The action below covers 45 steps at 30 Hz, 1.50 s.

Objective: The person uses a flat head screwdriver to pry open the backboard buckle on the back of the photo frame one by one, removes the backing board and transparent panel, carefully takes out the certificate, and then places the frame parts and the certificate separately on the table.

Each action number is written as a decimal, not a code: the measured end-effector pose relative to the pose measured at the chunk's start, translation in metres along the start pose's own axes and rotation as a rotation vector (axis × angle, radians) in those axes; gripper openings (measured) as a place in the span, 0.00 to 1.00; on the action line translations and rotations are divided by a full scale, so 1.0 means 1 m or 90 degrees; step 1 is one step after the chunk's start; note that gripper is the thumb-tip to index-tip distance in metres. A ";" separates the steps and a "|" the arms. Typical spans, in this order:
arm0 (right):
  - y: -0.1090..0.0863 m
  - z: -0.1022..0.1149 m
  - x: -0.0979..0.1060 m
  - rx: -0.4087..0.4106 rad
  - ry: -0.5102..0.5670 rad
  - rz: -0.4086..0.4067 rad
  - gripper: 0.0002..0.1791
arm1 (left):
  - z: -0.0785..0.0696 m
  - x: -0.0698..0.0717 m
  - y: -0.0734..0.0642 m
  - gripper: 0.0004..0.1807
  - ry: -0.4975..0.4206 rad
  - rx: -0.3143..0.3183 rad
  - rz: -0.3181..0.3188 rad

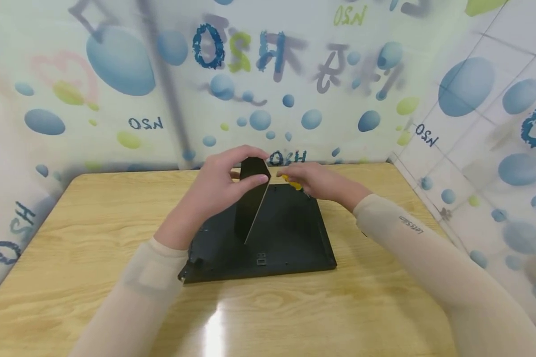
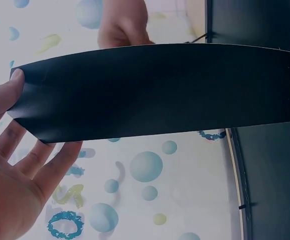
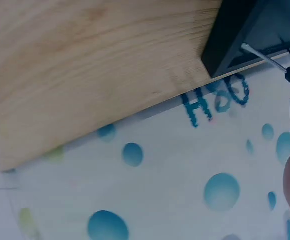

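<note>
A black picture frame (image 1: pixel 290 233) lies back side up on the table. From its back a stiff black stand flap (image 2: pixel 150 95) rises on edge. My left hand (image 1: pixel 223 181) grips the flap's free end, thumb on one face and fingers around the other side. At the frame's far right corner, my right hand (image 1: pixel 319 181) holds a small screwdriver (image 3: pixel 265 56) with a yellow and black handle. Its metal tip points down at the inner edge of the frame's rim in the right wrist view. Most of the handle is hidden by the fingers.
The frame rests on a light wooden table (image 1: pixel 375 307). A small metal hanger plate (image 1: pixel 261 259) sits near the frame's front edge. Small dark tabs stick out along the rim. Behind the table stands a wall (image 1: pixel 312 144) with blue and green dots.
</note>
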State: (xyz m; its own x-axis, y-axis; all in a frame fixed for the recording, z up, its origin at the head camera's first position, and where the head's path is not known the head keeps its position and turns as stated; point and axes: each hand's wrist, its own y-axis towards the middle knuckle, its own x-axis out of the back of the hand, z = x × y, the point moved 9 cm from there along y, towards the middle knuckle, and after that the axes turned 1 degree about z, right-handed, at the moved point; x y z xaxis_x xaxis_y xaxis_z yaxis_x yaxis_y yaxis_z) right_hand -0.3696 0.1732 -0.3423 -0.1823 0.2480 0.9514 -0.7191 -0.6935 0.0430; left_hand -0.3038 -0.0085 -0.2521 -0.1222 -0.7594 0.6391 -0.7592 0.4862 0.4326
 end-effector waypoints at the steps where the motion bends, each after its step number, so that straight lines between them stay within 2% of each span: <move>1: 0.004 0.006 -0.003 0.024 -0.024 0.013 0.26 | 0.000 0.001 0.000 0.22 -0.001 0.001 -0.001; 3: 0.010 0.015 -0.006 0.059 -0.061 0.023 0.25 | 0.000 0.001 -0.001 0.23 -0.006 0.002 0.001; 5: 0.012 0.019 -0.007 0.070 -0.073 0.018 0.23 | -0.001 0.001 -0.001 0.23 -0.005 -0.001 0.003; 14: 0.008 0.008 0.002 0.007 -0.016 -0.009 0.24 | -0.005 0.001 0.001 0.22 0.002 -0.018 0.005; 19: 0.011 0.010 0.000 0.013 -0.009 -0.009 0.26 | -0.005 0.002 0.000 0.22 0.004 -0.013 0.005; 25: 0.014 0.015 -0.001 0.038 -0.034 -0.009 0.24 | -0.006 0.003 -0.001 0.22 -0.005 -0.015 0.002; 32: 0.013 0.015 -0.002 0.024 -0.021 -0.014 0.24 | -0.005 0.003 -0.001 0.21 -0.003 -0.015 0.005; 35: 0.006 0.007 -0.001 -0.008 0.016 -0.034 0.23 | -0.005 0.003 -0.001 0.21 0.003 -0.011 0.008; 40: -0.008 -0.010 0.008 -0.070 0.084 -0.115 0.20 | -0.003 0.003 -0.001 0.22 -0.008 0.000 0.012; 45: -0.013 -0.013 0.008 -0.061 0.128 -0.161 0.19 | 0.001 0.007 -0.005 0.21 -0.021 0.012 0.008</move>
State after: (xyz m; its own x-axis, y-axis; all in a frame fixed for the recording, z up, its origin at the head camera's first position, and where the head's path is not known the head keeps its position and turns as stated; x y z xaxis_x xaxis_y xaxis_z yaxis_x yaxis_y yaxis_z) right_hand -0.3707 0.1931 -0.3392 -0.1117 0.5397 0.8344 -0.8169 -0.5280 0.2321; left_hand -0.3017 -0.0172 -0.2504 -0.1526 -0.7677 0.6224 -0.7696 0.4874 0.4125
